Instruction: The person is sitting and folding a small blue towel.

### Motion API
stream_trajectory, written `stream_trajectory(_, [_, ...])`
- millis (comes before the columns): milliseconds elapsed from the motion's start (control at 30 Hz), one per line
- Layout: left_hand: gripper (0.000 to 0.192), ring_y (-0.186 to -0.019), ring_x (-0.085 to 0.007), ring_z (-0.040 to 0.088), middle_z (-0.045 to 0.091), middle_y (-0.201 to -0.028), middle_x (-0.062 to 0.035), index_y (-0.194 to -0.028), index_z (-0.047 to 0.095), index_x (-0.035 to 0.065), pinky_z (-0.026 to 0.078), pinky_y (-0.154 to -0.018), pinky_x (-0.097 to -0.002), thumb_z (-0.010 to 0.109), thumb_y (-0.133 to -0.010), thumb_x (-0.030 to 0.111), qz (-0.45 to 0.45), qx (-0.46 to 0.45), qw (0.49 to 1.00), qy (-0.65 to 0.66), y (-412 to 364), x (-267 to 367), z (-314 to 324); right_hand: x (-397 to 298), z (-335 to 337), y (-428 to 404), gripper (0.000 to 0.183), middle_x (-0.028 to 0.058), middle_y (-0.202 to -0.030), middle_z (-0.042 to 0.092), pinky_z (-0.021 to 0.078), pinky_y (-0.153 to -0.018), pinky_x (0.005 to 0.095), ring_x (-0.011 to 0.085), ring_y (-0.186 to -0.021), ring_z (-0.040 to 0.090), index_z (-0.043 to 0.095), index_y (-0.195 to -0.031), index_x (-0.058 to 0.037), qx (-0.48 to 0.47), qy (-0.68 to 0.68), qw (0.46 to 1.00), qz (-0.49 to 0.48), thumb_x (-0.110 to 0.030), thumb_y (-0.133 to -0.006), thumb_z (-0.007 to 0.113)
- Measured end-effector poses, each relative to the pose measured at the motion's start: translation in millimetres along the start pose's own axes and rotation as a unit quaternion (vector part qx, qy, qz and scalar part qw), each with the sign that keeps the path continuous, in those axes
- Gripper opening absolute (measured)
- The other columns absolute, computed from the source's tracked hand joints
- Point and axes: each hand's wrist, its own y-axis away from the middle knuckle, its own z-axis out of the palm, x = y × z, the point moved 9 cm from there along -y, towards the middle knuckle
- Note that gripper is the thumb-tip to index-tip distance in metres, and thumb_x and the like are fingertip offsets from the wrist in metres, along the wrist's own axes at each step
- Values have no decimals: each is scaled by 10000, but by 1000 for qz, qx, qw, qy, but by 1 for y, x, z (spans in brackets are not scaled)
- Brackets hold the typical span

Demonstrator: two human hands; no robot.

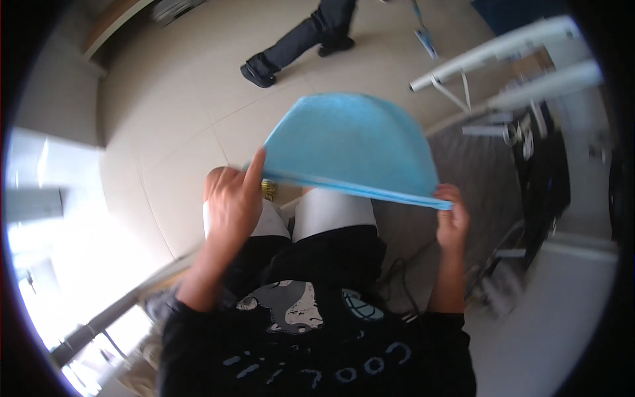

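Observation:
A light-blue cloth (347, 141) is stretched between my two hands above my lap, its near edge pulled nearly straight and its far part bulging away from me. My left hand (233, 198) grips the left corner, with the index finger laid along the cloth. At the opposite corner, my right hand (452, 216) pinches the edge between thumb and fingers. Its near edge looks doubled or hemmed. Beneath the cloth are my legs in black shorts (322, 253), with white fabric (335, 213) over the thighs.
Another person's dark trousers and shoes (292, 47) are on the tiled floor (163, 119) ahead. A flat mop (425, 42) stands beyond. White-framed furniture (491, 52) is at right, near a grey mat (471, 183). A dark cable (402, 270) lies by my right side.

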Motion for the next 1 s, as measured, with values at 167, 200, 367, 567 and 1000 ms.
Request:
stream_trajectory(167, [270,-789,-318,634,651,-840,-130,-1096,664,116,518,-682,-431,626,-830,100,-90,-134,986,41,110,-20,96,63,67,149,179,138,-1079,648,451,-956,415,287,-1106,573,661,-1004,-35,-63,24,986,152,3,-848,583])
stream_trajectory(200, [268,-804,-334,636,654,-883,-147,-1097,666,124,517,-696,-439,624,-832,107,-107,-164,980,48,122,-25,112,64,72,163,188,139,-1091,649,453,-959,412,292,-1104,579,662,-1018,-40,-39,-37,976,209,-4,-853,581])
stream_trajectory(367, [268,-920,-336,666,694,-986,-160,-1082,680,62,536,-779,-416,622,-822,38,-26,-145,985,87,135,-49,127,60,83,185,203,140,-1134,646,470,-935,378,300,-1057,615,656,-1036,-48,44,-129,968,210,-11,-853,576])
stream_trajectory(567, [287,-957,-316,694,712,-1053,-143,-1121,666,54,553,-806,-392,590,-857,-30,56,-124,987,83,98,-8,104,63,77,212,211,136,-1168,650,465,-944,381,315,-1090,607,672,-1008,-57,132,-179,947,233,-14,-824,577])
stream_trajectory(1000, [253,-884,-351,712,701,-1038,-201,-1139,629,19,596,-736,-399,563,-909,98,62,-223,973,-3,54,3,111,86,43,322,273,131,-1078,667,471,-892,382,289,-997,619,653,-1104,-50,222,-144,851,453,-213,-893,594])
